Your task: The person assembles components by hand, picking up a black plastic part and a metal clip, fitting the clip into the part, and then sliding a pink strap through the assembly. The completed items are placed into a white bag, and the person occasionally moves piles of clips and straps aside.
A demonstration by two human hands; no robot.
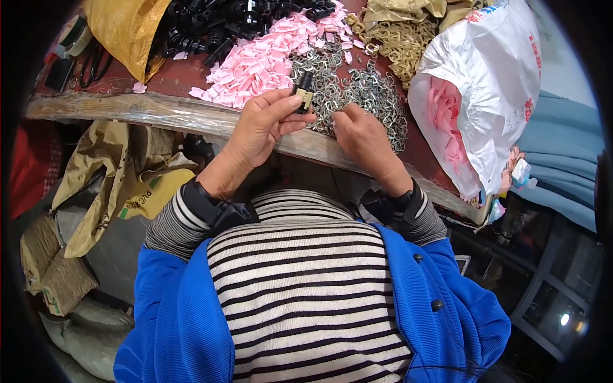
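My left hand is closed around a small black plastic fitting with a beige piece on its side, held upright between thumb and fingers near the table's front edge. My right hand is curled, its fingertips pressed together over a pile of small bent silver metal hooks. Whatever those fingers pinch is hidden from view. Beyond my left hand spreads a heap of flat pink pieces, and behind it lie many black plastic fittings.
Brass-coloured clips lie at the back right. Beside them a white sack spills pink strips. A yellow sack stands back left. The wooden table edge runs before me, with crumpled tan sacking below left.
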